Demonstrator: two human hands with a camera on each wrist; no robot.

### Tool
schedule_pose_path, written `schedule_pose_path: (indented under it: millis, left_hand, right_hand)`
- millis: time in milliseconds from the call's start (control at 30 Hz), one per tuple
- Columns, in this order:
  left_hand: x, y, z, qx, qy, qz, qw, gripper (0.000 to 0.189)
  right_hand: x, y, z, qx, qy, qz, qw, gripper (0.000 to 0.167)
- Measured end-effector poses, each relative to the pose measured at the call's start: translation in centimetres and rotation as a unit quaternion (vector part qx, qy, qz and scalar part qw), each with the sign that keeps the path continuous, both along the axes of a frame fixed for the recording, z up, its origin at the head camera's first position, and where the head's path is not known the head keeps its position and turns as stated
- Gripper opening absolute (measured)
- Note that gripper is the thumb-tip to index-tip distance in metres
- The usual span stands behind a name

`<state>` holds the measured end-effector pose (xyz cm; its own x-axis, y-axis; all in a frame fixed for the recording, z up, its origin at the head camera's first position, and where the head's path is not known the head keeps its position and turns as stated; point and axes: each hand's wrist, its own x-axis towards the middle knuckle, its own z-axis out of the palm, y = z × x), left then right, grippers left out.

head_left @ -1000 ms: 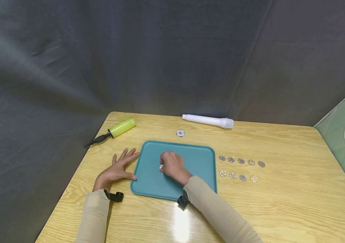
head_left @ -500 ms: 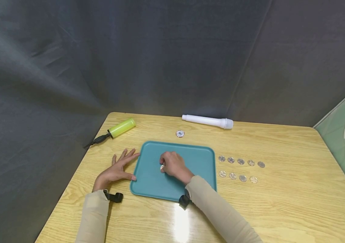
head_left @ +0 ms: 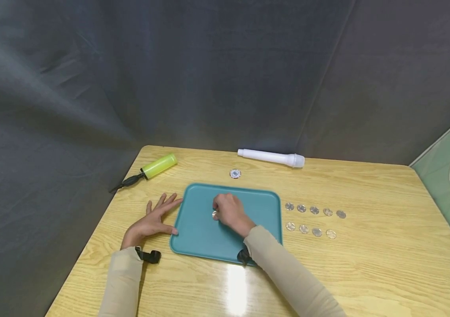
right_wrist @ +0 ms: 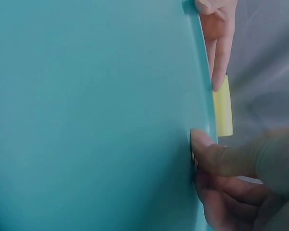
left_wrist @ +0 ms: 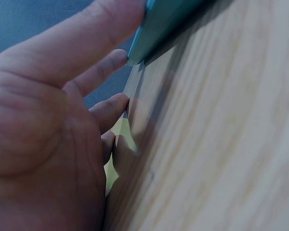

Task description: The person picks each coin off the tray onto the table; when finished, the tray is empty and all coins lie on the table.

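Observation:
A teal tray (head_left: 197, 246) lies on the wooden table. Over its middle, my right hand (head_left: 229, 211) pinches a shiny silver coin (head_left: 214, 214) between thumb and fingers. Seen from the right wrist, the coin (right_wrist: 193, 156) stands edge-on under the thumb, mostly hidden by the fingers. My left hand (head_left: 151, 223) rests at the tray's left side with its fingers spread. Its thumb and forefinger touch the rim; in the left wrist view the thumb (left_wrist: 82, 33) lies against the tray's edge (left_wrist: 151, 33).
Two rows of silver coins (head_left: 314, 210) lie right of the tray. Behind it are a white poker chip (head_left: 235, 174) and a white microphone-shaped stick (head_left: 271, 157). A yellow-green hand pump (head_left: 159, 166) lies at the back left. A dark curtain (head_left: 225, 79) hangs behind the table.
My right hand has shifted slightly right and away from me over the tray, with the coin still pinched. The left hand has stayed at the tray's rim.

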<state>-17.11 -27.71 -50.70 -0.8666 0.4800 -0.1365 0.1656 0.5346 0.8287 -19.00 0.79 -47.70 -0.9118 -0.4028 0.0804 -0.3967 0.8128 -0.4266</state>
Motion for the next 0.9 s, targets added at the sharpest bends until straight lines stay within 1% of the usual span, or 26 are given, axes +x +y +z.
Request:
schedule_pose_path:
  millis: [167,333,533,700,800,900]
  left_hand:
    - [0.02,0.06,0.06,-0.001,-0.002,0.0,1.0,0.095]
    - [-0.02,0.07,0.05,-0.008,-0.001,0.002,1.0,0.096]
    - [-0.05,-0.03,-0.02,-0.008,0.002,0.004,1.0,0.095]
    - [-0.01,0.04,0.16,-0.008,0.006,0.0,0.9999,0.095]
    - [0.01,0.11,0.26,-0.009,0.006,0.001,0.9999,0.096]
    - [0.04,0.15,0.29,-0.01,0.004,0.002,0.9999,0.096]
  right_hand:
    - [-0.15,0.18,-0.02,0.0,-0.023,0.0,0.9997,0.014]
    - [-0.1,0.32,0.26,0.001,-0.046,0.012,0.9989,0.014]
    - [-0.03,0.41,0.78,-0.019,-0.069,0.007,0.9974,0.019]
    - [-0.3,0.28,0.65,-0.033,-0.064,0.009,0.9974,0.03]
    - [-0.55,0.09,0.48,-0.034,-0.062,0.021,0.9972,0.035]
    - [-0.77,-0.14,0.39,-0.032,-0.059,0.04,0.9969,0.036]
